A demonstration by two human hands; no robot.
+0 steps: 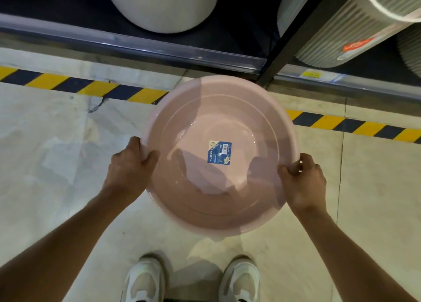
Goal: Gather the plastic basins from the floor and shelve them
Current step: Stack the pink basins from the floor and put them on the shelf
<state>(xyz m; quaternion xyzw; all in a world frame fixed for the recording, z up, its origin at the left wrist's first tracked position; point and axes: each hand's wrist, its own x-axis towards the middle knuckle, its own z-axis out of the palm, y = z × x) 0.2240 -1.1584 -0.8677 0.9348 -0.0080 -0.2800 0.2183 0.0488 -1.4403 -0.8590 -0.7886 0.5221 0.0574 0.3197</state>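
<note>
The pink basin [218, 155] hangs above the floor [57, 153], just short of the shelf [136, 48] edge. The left hand [129, 171] and right hand [303, 183] each form a grip pinching its rim on 2 opposite sides. It looks light, stiff and smooth, so the rim seems the surest hold.

This is a shop aisle. At twelve o'clock runs a dark metal shelf [136, 44] with a clear price rail; a yellow price tag [310, 74] sits at one o'clock beneath stacked ribbed bins [341, 32]. Yellow-and-black hazard tape [91, 88] lines the tiled floor [45, 153].
</note>
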